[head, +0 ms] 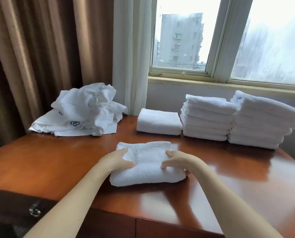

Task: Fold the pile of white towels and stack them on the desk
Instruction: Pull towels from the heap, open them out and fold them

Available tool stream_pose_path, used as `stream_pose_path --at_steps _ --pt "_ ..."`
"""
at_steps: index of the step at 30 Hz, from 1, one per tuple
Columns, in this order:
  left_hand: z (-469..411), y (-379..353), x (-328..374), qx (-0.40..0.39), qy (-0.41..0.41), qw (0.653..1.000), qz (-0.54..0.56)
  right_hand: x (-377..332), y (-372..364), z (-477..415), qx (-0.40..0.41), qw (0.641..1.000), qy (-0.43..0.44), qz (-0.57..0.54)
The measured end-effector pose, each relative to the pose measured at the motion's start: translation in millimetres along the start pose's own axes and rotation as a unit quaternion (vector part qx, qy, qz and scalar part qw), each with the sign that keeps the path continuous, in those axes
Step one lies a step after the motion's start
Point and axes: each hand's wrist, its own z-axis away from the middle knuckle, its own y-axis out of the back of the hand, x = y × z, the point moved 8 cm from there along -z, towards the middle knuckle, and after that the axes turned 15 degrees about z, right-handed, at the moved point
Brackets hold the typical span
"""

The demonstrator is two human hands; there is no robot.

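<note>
The folded towel [146, 164] lies flat on the desk [57, 160] straight ahead of me, near the front edge, its thick rounded fold turned towards me. My left hand [116, 160] grips it at its nine o'clock side, the thumb laid on top and the fingers curled round the edge. My right hand [176, 161] grips the three o'clock side, with bent fingers pressing into the top and the thumb tucked under the corner. Both hands are clamped on this one towel, and it is touching the wood.

From the towel, at ten o'clock and well apart, the unfolded pile [81, 110] sits crumpled at the far left of the desk, with dark blue stitched marks showing on some pieces. At twelve o'clock lies a low folded bundle [158, 121]; I cannot tell whether it is one towel or two. Just beside that, at one o'clock, stands the middle stack [207, 117], and touching it at two o'clock is the right stack [260, 121], slightly taller, its top towel leaning out to the right.

Behind the pile hang brown curtains [31, 48] and a white sheer curtain [131, 48]. A window [181, 40] runs behind the stacks. At seven o'clock, below the desk edge, a dark bag [14, 208] shows a metal buckle.
</note>
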Motion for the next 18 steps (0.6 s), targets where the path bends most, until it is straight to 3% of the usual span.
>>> stream_pose_path --at_steps 3,6,9,14,18 --pt "7.9 -0.8 0.7 0.017 -0.035 0.994 0.107 5.3 -3.7 10.0 0.018 0.994 0.022 -0.11" --pt "16.7 -1.1 -0.7 0.024 -0.077 0.965 0.249 14.4 -16.0 19.0 0.001 0.958 0.055 -0.281" --pt "27.3 -3.4 1.6 0.02 -0.113 0.945 0.308 19.8 -25.6 27.2 -0.028 0.916 0.065 -0.394" --pt "49.1 9.6 30.1 0.019 -0.189 0.91 0.369 24.8 -29.7 40.6 -0.079 0.858 0.068 -0.502" --pt "60.3 24.4 62.7 0.004 -0.234 0.881 0.411 33.8 -14.7 52.1 -0.035 0.828 0.095 -0.551"
